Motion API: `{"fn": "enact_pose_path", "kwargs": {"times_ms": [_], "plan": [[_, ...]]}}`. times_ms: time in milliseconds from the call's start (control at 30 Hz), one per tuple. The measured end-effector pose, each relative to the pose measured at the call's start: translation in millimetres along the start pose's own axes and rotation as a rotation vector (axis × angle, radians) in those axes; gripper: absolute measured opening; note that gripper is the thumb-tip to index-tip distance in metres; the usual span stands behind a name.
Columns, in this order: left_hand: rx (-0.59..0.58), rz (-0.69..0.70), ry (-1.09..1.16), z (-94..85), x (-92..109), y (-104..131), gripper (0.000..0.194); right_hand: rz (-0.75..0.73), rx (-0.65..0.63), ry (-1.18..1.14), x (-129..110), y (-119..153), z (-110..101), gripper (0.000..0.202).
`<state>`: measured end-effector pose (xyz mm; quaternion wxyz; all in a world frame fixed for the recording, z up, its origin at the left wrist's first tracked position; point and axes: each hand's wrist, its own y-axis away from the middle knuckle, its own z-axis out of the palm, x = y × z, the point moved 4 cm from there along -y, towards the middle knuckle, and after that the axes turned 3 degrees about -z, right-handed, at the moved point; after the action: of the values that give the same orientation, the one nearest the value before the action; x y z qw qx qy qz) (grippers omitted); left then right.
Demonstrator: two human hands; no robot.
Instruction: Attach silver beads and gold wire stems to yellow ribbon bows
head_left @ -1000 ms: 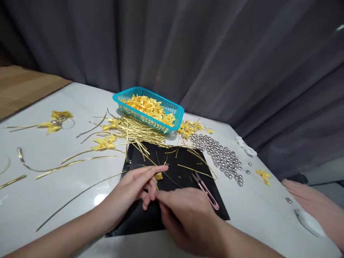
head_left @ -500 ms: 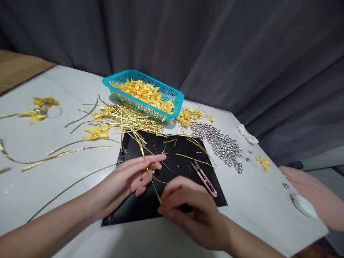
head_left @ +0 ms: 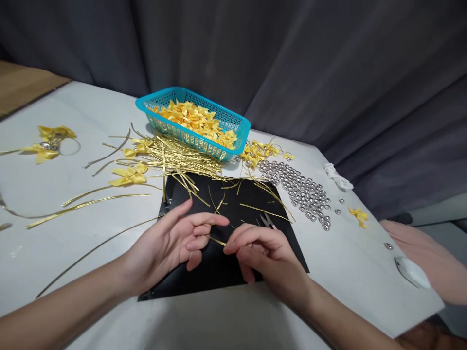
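My left hand (head_left: 171,243) is palm up over the black mat (head_left: 204,279), thumb raised and index finger stretched, the other fingers curled. A gold cord (head_left: 218,241) runs from behind these curled fingers to my right hand (head_left: 266,248), which pinches it between thumb and fingertips. What else the left fingers hold behind them is hidden. Just beyond my right hand lie the thread snips (head_left: 268,221), their handle mostly covered by it. More cut gold cords (head_left: 189,160) are heaped at the mat's far edge.
A blue basket (head_left: 146,103) of yellow ribbon bows (head_left: 193,116) stands at the back. Silver beads (head_left: 299,189) spread to the right, near a white computer mouse (head_left: 412,272). Bows with cords (head_left: 129,175) lie at left. A grey curtain (head_left: 292,63) hangs behind the table.
My left thumb has lifted away from the index finger. My right hand has moved up and away from me with the cord, now covering the snips' pink handle. The yellow piece behind my left fingers is out of sight.
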<state>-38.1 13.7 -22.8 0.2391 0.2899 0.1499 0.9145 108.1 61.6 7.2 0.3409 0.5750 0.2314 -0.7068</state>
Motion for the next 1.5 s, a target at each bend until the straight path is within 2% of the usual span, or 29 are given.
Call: {"fn": "enact_pose_path", "kwargs": {"times_ms": [67, 167, 333, 467, 567, 700, 767, 867, 933, 1100, 1300, 1500], "plan": [[-0.014, 0.015, 0.002, 0.3, 0, 0, 0.037, 0.028, 0.012, -0.023, 3, 0, -1, 0.007], [0.019, 0.055, -0.003, -1.7, 2, -1, 0.017, 0.034, 0.025, -0.055, 7, -1, -2, 0.008], [0.039, 0.086, -0.054, -1.4, 2, -2, 0.017, 0.026, 0.066, -0.017, 7, -3, -6, 0.011], [0.031, 0.095, -0.046, -0.3, 3, -2, 0.016, 0.188, 0.256, 0.062, 16, -3, -13, 0.034], [0.022, 0.089, 0.016, 0.3, 6, 0, 0.016, 0.287, 0.370, 0.110, 24, -1, -17, 0.033], [-0.018, 0.075, 0.099, 2.6, 10, 2, 0.017, 0.202, 0.460, 0.206, 19, 3, -16, 0.032], [-0.065, 0.053, 0.154, 4.7, 9, 4, 0.019, 0.199, 0.406, 0.252, 15, 4, -10, 0.035], [-0.138, -0.009, 0.218, 8.3, 3, 6, 0.021, 0.302, 0.175, 0.267, 18, 4, 3, 0.040], [-0.176, -0.066, 0.237, 10.6, -4, 7, 0.021, 0.315, 0.113, 0.192, 21, 3, 6, 0.036], [-0.201, -0.106, 0.188, 12.5, -16, 7, 0.022, 0.284, 0.096, -0.109, 24, 0, 6, 0.026], [-0.231, -0.138, 0.157, 12.5, -18, 6, 0.026, 0.185, 0.173, -0.228, 17, -2, 3, 0.016], [-0.148, -0.049, 0.141, 9.7, -13, 6, 0.027, 0.178, 0.066, -0.343, 14, -1, 3, 0.023]]}}
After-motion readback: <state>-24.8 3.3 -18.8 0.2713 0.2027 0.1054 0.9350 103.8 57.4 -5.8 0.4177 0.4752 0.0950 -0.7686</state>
